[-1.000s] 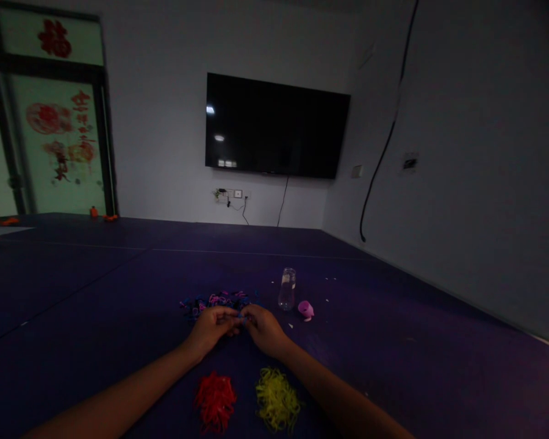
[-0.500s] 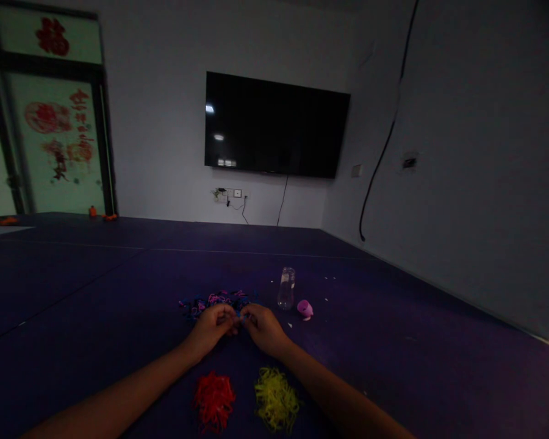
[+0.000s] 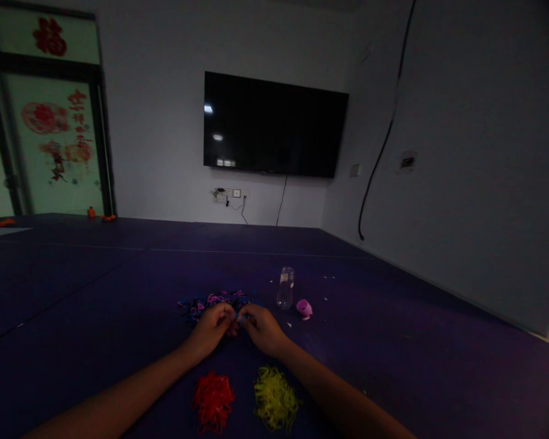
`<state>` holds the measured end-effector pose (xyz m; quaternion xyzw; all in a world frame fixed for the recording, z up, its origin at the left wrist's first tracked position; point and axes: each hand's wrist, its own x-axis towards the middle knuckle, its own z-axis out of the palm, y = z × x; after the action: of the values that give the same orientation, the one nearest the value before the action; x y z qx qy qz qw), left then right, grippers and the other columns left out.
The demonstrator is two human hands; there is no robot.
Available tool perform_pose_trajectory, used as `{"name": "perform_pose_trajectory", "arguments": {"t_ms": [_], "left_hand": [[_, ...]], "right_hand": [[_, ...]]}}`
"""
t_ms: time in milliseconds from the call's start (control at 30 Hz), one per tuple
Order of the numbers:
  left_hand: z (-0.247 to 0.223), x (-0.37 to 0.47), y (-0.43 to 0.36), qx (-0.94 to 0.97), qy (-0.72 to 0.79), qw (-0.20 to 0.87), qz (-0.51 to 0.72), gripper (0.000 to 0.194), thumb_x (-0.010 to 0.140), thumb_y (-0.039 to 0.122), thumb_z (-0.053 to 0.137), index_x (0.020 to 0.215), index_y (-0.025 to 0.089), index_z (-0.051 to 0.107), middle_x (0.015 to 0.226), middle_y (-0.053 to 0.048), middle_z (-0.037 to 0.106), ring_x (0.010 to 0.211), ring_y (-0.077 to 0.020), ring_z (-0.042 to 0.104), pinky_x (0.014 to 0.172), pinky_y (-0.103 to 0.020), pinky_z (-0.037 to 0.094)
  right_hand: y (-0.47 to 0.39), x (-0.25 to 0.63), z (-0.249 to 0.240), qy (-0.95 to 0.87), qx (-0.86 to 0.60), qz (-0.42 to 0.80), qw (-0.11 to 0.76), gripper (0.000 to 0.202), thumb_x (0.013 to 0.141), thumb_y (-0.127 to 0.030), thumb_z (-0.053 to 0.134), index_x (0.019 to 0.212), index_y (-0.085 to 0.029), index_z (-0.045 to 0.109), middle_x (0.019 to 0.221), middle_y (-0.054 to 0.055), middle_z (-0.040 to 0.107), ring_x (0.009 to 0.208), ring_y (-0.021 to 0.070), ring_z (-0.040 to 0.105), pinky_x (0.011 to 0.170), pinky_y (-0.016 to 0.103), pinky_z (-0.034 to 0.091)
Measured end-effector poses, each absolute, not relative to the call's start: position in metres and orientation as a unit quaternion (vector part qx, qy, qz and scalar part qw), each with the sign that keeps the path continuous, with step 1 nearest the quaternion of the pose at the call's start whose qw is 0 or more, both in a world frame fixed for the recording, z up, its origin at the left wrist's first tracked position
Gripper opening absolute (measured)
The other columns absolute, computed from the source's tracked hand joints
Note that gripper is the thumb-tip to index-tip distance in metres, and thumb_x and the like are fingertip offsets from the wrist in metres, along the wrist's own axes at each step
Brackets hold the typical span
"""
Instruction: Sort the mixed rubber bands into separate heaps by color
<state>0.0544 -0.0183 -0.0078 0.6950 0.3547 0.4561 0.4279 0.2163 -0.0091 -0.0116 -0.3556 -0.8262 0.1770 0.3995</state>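
Note:
My left hand (image 3: 215, 326) and my right hand (image 3: 260, 326) meet at the near edge of a loose pile of blue, pink and dark rubber bands (image 3: 217, 298). Both have their fingers pinched together. A small bit of blue shows at the right fingertips, seemingly a band; what the left fingers hold is too small to make out. Closer to me, between my forearms, lie a heap of red bands (image 3: 213, 400) on the left and a heap of yellow bands (image 3: 275, 397) on the right.
Right of my hands stand a clear bottle (image 3: 285, 289) and a pink cup-like piece (image 3: 304, 309). White scraps dot the purple surface (image 3: 393, 366). At the back are a wall-mounted television (image 3: 274, 125), a hanging cable (image 3: 379, 164) and a glass door (image 3: 50, 146).
Both hands stay at the pile's near edge, with only slight finger movement. More blue shows at the right fingertips. The bottle and heaps have not moved.

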Motion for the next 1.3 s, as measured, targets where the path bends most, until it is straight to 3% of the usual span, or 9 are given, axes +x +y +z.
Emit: {"name": "perform_pose_trajectory", "arguments": {"t_ms": [200,433,667,833,1100,1300], "left_hand": [[-0.0079,0.0551,-0.0178,0.724,0.357,0.393,0.441,0.010,0.078,0.025,0.043,0.073,0.019,0.048,0.061,0.002,0.055,0.059,-0.0152,0.056,0.059,-0.026,0.044],[-0.0060,0.0555,-0.0199,0.726,0.359,0.383,0.444,0.007,0.076,0.025,0.045,0.072,0.019,0.047,0.063,0.002,0.053,0.061,-0.0152,0.055,0.059,-0.026,0.043],[-0.0043,0.0553,-0.0222,0.709,0.345,0.421,0.448,0.017,0.079,0.036,0.047,0.075,0.019,0.049,0.063,0.002,0.056,0.062,-0.0153,0.056,0.062,-0.027,0.044],[-0.0005,0.0541,-0.0257,0.700,0.354,0.417,0.459,0.017,0.077,0.035,0.049,0.085,0.019,0.050,0.069,0.000,0.059,0.066,-0.0166,0.058,0.064,-0.028,0.045],[0.0007,0.0545,-0.0267,0.735,0.372,0.345,0.449,0.011,0.077,0.029,0.051,0.074,0.020,0.047,0.064,0.002,0.055,0.065,-0.0154,0.056,0.062,-0.025,0.043],[0.0006,0.0556,-0.0273,0.744,0.357,0.357,0.437,0.015,0.078,0.034,0.048,0.072,0.020,0.044,0.063,0.003,0.052,0.062,-0.0146,0.053,0.060,-0.024,0.041]], "right_hand": [[-0.0099,0.2165,-0.0117,-0.839,-0.345,0.189,0.375,0.014,0.079,-0.010,0.045,0.080,-0.019,0.056,0.071,-0.002,0.061,0.064,0.0112,0.056,0.058,0.020,0.038],[-0.0132,0.2162,-0.0095,-0.834,-0.374,0.165,0.370,0.005,0.080,-0.023,0.051,0.079,-0.019,0.054,0.064,-0.004,0.056,0.056,0.0101,0.051,0.050,0.019,0.032],[-0.0086,0.2172,-0.0129,-0.828,-0.365,0.187,0.384,0.008,0.080,-0.015,0.047,0.082,-0.019,0.053,0.070,-0.002,0.056,0.063,0.0115,0.053,0.056,0.020,0.037],[-0.0073,0.2176,-0.0148,-0.834,-0.354,0.176,0.384,0.010,0.081,-0.013,0.044,0.081,-0.019,0.053,0.073,-0.001,0.057,0.067,0.0122,0.054,0.061,0.021,0.038],[-0.0096,0.2177,-0.0120,-0.839,-0.364,0.158,0.371,0.020,0.076,-0.005,0.041,0.083,-0.020,0.053,0.074,-0.001,0.057,0.068,0.0124,0.054,0.062,0.021,0.038],[-0.0096,0.2178,-0.0126,-0.838,-0.357,0.169,0.376,0.021,0.076,-0.004,0.039,0.083,-0.020,0.051,0.075,-0.001,0.057,0.070,0.0127,0.054,0.064,0.022,0.039]]}}
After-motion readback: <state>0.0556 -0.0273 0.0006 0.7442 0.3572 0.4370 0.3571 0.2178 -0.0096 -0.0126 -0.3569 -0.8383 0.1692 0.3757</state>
